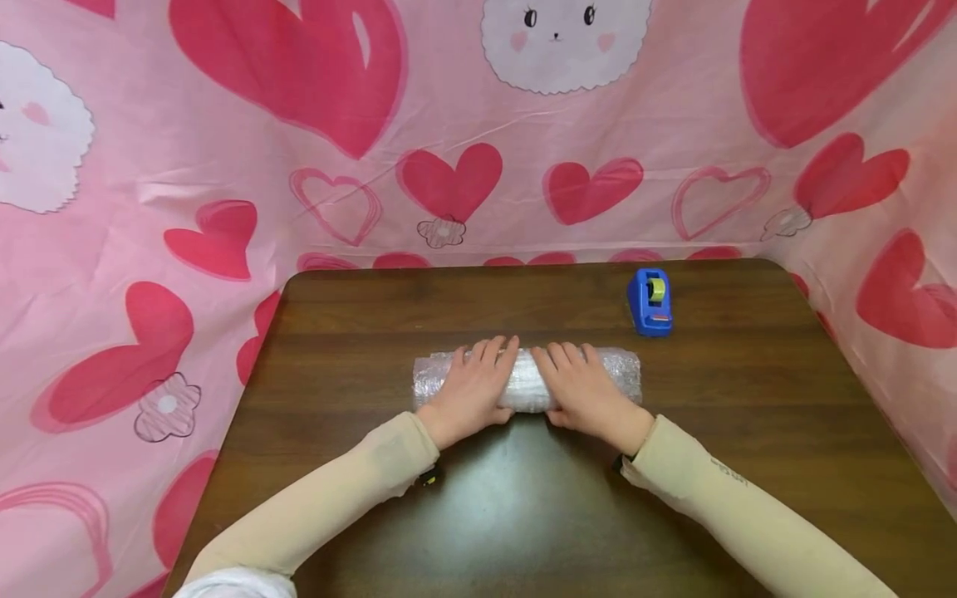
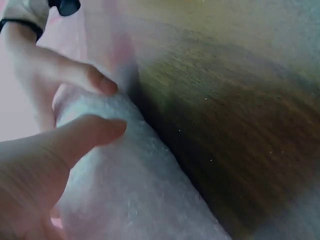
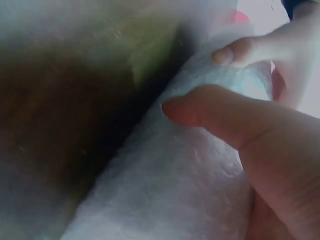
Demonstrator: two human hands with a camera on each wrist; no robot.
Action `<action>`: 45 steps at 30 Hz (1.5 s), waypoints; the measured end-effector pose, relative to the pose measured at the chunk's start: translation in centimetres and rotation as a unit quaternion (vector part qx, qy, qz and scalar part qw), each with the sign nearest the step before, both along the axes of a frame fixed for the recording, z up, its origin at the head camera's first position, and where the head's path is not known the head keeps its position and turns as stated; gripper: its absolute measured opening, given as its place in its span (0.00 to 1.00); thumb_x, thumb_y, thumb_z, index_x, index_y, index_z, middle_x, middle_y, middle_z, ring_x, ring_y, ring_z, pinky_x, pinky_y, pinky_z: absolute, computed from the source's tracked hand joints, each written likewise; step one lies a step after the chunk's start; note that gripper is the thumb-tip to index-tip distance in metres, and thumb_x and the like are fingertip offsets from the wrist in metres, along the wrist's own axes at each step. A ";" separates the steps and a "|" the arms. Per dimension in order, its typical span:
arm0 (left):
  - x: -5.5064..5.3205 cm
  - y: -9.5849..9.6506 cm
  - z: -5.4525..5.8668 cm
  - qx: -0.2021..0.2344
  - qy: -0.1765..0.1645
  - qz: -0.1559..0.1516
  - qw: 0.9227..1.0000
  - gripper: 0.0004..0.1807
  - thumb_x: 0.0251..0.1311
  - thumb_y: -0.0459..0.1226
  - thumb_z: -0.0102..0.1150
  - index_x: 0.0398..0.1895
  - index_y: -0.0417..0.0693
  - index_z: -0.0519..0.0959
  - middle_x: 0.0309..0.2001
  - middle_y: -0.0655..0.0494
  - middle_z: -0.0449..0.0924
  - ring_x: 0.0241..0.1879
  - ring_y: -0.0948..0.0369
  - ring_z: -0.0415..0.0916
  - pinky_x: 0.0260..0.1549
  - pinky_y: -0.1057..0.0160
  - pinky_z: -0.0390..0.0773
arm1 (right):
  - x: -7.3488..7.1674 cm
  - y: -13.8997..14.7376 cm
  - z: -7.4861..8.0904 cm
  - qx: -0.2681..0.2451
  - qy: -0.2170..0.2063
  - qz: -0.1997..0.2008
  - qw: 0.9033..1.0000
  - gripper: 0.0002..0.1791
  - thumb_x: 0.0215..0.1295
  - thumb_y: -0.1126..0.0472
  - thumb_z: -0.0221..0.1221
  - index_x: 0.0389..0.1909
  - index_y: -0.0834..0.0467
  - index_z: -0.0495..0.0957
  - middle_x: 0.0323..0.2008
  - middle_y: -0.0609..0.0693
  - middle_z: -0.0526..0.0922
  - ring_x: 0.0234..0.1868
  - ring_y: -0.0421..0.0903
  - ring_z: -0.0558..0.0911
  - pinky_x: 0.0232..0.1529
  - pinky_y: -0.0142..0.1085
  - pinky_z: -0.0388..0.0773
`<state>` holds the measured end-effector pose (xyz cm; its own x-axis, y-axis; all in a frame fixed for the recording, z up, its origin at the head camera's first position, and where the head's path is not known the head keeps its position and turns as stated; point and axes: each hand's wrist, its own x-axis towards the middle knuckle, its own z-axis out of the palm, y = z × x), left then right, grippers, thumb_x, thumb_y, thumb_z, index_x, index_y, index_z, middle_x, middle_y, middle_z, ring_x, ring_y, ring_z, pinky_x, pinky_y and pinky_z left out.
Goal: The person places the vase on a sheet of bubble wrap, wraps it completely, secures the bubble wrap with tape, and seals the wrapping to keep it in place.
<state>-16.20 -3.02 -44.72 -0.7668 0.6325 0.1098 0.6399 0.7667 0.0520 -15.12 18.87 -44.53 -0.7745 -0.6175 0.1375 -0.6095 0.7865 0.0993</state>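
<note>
A roll of clear bubble wrap (image 1: pixel 527 386) lies crosswise on the brown table, with something whitish showing through its middle. My left hand (image 1: pixel 476 384) grips it left of the middle, fingers over the far side and thumb along the near side. Right of the middle, my right hand (image 1: pixel 586 386) holds it the same way. Both thumbs press the wrap's near face, as the left wrist view shows with the bubble wrap (image 2: pixel 125 185) filling its lower part. In the right wrist view the wrap (image 3: pixel 170 185) runs diagonally under the right thumb (image 3: pixel 215 107). What is inside is hidden.
A blue tape dispenser (image 1: pixel 650 303) with a yellowish roll stands behind the wrap to the right. The dark wooden table (image 1: pixel 478 515) has rounded far corners. Pink cloth (image 1: pixel 523 124) with hearts hangs along its back and sides.
</note>
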 end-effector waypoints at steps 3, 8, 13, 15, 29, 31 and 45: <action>0.8 0.2 0.0 0.000 0.050 0.013 0.999 0.55 0.49 0.57 0.79 0.75 0.41 0.65 0.65 0.41 0.72 0.64 0.46 0.71 0.60 0.40 0.72 | -0.7 0.0 0.5 -0.003 -0.036 -0.003 0.999 0.51 0.45 0.46 0.80 0.66 0.65 0.68 0.55 0.62 0.78 0.55 0.60 0.77 0.54 0.59 0.75; 2.2 0.9 -0.7 -0.032 0.098 0.031 0.994 0.58 0.46 0.60 0.80 0.75 0.38 0.65 0.66 0.41 0.73 0.67 0.46 0.70 0.64 0.39 0.71 | -1.4 0.1 1.2 -0.002 -0.089 -0.010 0.996 0.51 0.47 0.46 0.79 0.68 0.65 0.67 0.56 0.62 0.78 0.55 0.61 0.77 0.54 0.60 0.75; 2.0 1.4 -1.4 -0.068 0.121 0.039 0.990 0.63 0.44 0.62 0.80 0.77 0.37 0.62 0.70 0.41 0.71 0.70 0.46 0.68 0.66 0.38 0.68 | -2.2 0.4 1.7 0.009 -0.098 0.000 0.995 0.56 0.48 0.44 0.78 0.72 0.69 0.65 0.60 0.64 0.78 0.58 0.63 0.78 0.59 0.60 0.75; 1.7 1.5 -1.6 -0.074 0.126 0.041 0.988 0.63 0.44 0.62 0.80 0.76 0.37 0.62 0.69 0.41 0.70 0.70 0.47 0.68 0.67 0.38 0.68 | -2.3 0.5 1.8 0.012 -0.101 0.001 0.995 0.59 0.49 0.43 0.77 0.74 0.71 0.62 0.64 0.66 0.77 0.62 0.64 0.77 0.64 0.62 0.72; 0.0 1.9 -2.3 -0.051 0.141 0.063 0.987 0.57 0.41 0.60 0.83 0.70 0.40 0.67 0.60 0.46 0.75 0.62 0.49 0.71 0.61 0.41 0.73 | 0.7 -0.2 1.1 0.024 -0.006 -0.039 0.999 0.58 0.52 0.44 0.78 0.75 0.70 0.61 0.71 0.71 0.69 0.72 0.67 0.69 0.70 0.67 0.62; -0.3 1.9 -2.3 -0.043 0.142 0.066 0.987 0.56 0.40 0.59 0.83 0.68 0.40 0.68 0.58 0.47 0.75 0.60 0.50 0.72 0.59 0.41 0.73 | 0.9 -0.5 0.9 0.021 -0.010 -0.044 0.999 0.59 0.53 0.44 0.78 0.76 0.70 0.59 0.73 0.71 0.65 0.74 0.68 0.67 0.71 0.67 0.60; -1.5 1.5 -0.9 0.002 0.026 0.055 0.998 0.52 0.36 0.57 0.86 0.64 0.44 0.72 0.55 0.49 0.78 0.53 0.50 0.76 0.42 0.48 0.74 | 0.7 -0.9 -1.0 0.030 0.060 -0.039 0.997 0.62 0.44 0.48 0.83 0.75 0.68 0.61 0.70 0.67 0.69 0.72 0.65 0.68 0.70 0.66 0.63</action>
<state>-17.68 -1.51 -45.66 -0.8247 0.5443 0.1535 0.5539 0.8322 0.0250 -14.45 17.95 -45.49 -0.8001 -0.5666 0.1969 -0.5282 0.8211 0.2163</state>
